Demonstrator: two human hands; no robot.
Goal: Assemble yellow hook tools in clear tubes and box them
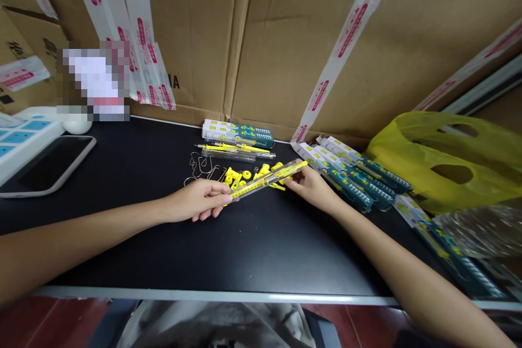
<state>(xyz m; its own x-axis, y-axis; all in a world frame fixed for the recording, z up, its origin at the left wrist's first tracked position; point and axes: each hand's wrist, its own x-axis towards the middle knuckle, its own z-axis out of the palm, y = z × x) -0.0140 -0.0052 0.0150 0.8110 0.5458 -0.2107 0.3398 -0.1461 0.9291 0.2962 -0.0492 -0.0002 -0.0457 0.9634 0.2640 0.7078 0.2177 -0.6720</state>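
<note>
A clear plastic tube with yellow and metal parts inside is held at a slant above the table. My left hand is closed on its lower left end. At the raised right end, the fingers of my right hand close around the tube near its yellow tip. Small yellow plastic parts lie in a pile behind and under the tube. Bent metal wire hooks rest left of that pile. Farther back lie more clear tubes with yellow and metal rods on them.
A printed box lies at the back by the cardboard wall. More printed boxes and a yellow plastic bag are on the right. A phone and a white power strip occupy the left. The table's front edge runs below my arms.
</note>
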